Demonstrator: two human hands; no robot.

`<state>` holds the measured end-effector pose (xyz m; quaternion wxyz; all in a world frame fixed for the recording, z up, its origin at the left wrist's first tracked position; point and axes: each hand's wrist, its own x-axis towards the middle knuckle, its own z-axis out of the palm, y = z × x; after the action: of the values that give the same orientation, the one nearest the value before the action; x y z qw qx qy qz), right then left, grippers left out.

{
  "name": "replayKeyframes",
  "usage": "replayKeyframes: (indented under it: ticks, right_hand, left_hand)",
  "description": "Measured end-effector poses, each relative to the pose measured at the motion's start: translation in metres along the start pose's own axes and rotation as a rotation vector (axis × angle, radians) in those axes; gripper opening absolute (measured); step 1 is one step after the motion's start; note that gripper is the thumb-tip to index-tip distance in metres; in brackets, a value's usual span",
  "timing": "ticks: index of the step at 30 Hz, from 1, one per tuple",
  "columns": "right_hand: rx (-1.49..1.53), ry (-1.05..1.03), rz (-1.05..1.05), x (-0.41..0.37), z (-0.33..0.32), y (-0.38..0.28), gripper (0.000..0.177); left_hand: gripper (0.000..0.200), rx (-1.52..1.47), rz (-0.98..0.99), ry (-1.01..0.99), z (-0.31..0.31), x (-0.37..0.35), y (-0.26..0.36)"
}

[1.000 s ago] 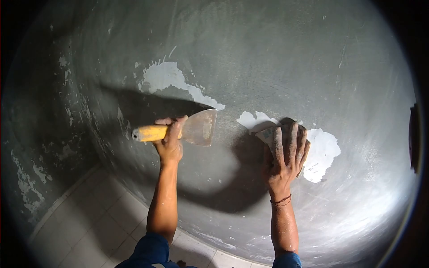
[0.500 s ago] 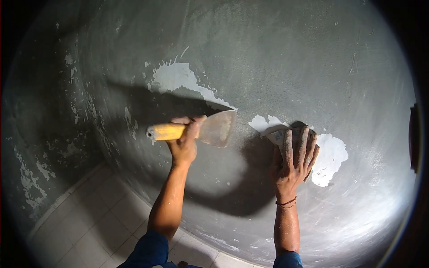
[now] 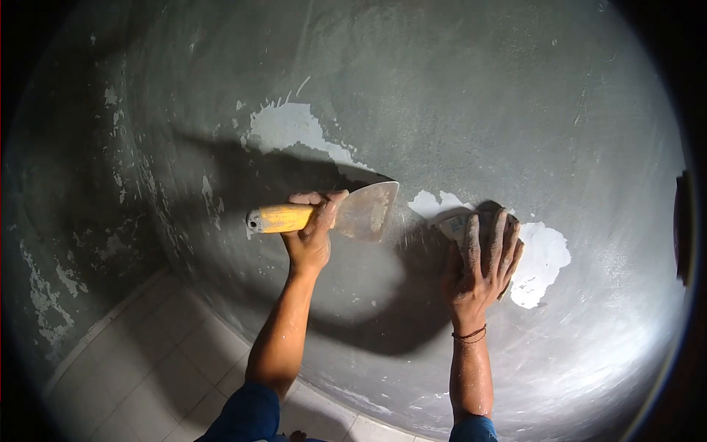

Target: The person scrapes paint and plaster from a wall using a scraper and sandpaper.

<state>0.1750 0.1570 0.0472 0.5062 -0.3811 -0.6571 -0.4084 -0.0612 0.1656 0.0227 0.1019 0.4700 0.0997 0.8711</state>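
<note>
My left hand (image 3: pixel 313 236) is closed around the yellow handle of a putty knife (image 3: pixel 370 212). Its wide, stained metal blade points right and lies near the grey wall (image 3: pixel 471 110), below a pale, ragged patch (image 3: pixel 287 127). With fingers stretched out, my right hand (image 3: pixel 482 269) presses a folded piece of sandpaper (image 3: pixel 454 226) against the wall; printing shows on its backing, and the palm hides most of it. White patches (image 3: pixel 541 258) show on both sides of that hand.
A darker side wall (image 3: pixel 66 221) with flaking paint meets this one at the left. Pale floor tiles (image 3: pixel 155 368) lie below. At the right edge a dark object (image 3: pixel 682 228) stands out, and my arms' shadows fall across the wall.
My left hand and the putty knife have shifted slightly right, with the blade tip now a little past the pale patch's lower end. My right hand stays in nearly the same place.
</note>
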Motion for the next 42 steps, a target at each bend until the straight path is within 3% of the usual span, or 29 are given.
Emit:
replayKeyframes:
  ticks: [3,4,9,11,14,16,17,19,20,23,25,26,27,29,30,33,35,36,42]
  right_hand:
    - [0.007,0.003,-0.019,0.001,0.001,0.002,0.04]
    - [0.013,0.018,-0.021,0.0,0.001,0.002,0.04]
    - [-0.008,0.021,0.002,0.0,0.004,0.0,0.041]
    - [-0.019,-0.003,-0.008,-0.001,0.002,0.003,0.041]
    - [-0.011,0.026,0.0,-0.001,0.004,0.001,0.042]
    - [0.028,0.016,0.007,0.001,0.002,-0.001,0.042]
    - [0.058,0.001,0.018,0.001,-0.001,0.0,0.043]
    - [0.065,-0.049,0.016,-0.002,-0.004,0.004,0.043]
    - [0.057,-0.024,0.004,-0.003,-0.001,0.006,0.042]
    - [0.054,-0.02,0.007,-0.002,-0.001,0.005,0.043]
    - [0.049,0.013,0.0,-0.001,0.003,0.004,0.043]
    - [0.066,-0.001,0.001,-0.003,0.002,0.004,0.042]
    - [0.077,-0.009,0.003,-0.002,0.001,0.006,0.042]
    - [0.064,-0.035,-0.001,-0.002,-0.002,0.007,0.042]
    - [0.075,-0.024,-0.016,-0.002,-0.003,0.007,0.042]
    - [0.063,-0.013,0.003,-0.002,-0.001,0.005,0.043]
    - [0.059,0.021,0.02,-0.001,0.002,0.002,0.041]
    - [0.053,0.02,0.019,-0.001,0.001,0.001,0.041]
    - [0.036,0.004,0.024,-0.001,0.001,0.001,0.039]
  left_hand:
    - [0.02,0.108,-0.092,0.07,-0.018,0.011,0.012]
    - [0.021,-0.014,-0.08,0.07,-0.015,0.01,0.007]
    - [0.021,-0.024,-0.032,0.006,0.002,-0.005,0.001]
    - [0.02,0.043,-0.178,0.097,-0.004,-0.002,0.011]
    - [0.018,0.011,-0.098,0.025,0.006,-0.003,-0.002]
    - [0.017,0.213,-0.09,-0.065,0.024,-0.012,-0.005]
    - [0.015,-0.052,-0.05,-0.102,0.036,-0.014,-0.004]
    - [0.014,0.092,-0.071,-0.078,0.028,-0.012,0.004]
    - [0.012,0.164,-0.198,0.034,0.02,-0.01,0.01]
    - [0.009,-0.07,-0.094,0.159,0.012,0.001,-0.001]
    - [0.012,0.018,-0.249,0.064,0.043,-0.015,0.005]
    - [0.014,0.202,0.053,-0.04,0.045,-0.023,-0.01]
    - [0.011,0.145,0.112,-0.154,0.053,-0.019,0.0]
    - [0.011,0.227,-0.037,-0.078,0.034,-0.018,0.007]
    - [0.013,0.117,-0.188,0.007,0.018,-0.013,0.01]
    - [0.015,0.049,-0.177,0.139,-0.002,-0.007,-0.005]
    - [0.016,-0.038,-0.139,0.131,0.017,-0.019,-0.009]
    - [0.015,0.05,-0.009,-0.05,0.019,-0.018,-0.001]
    - [0.018,0.109,-0.074,0.032,-0.004,-0.009,0.004]
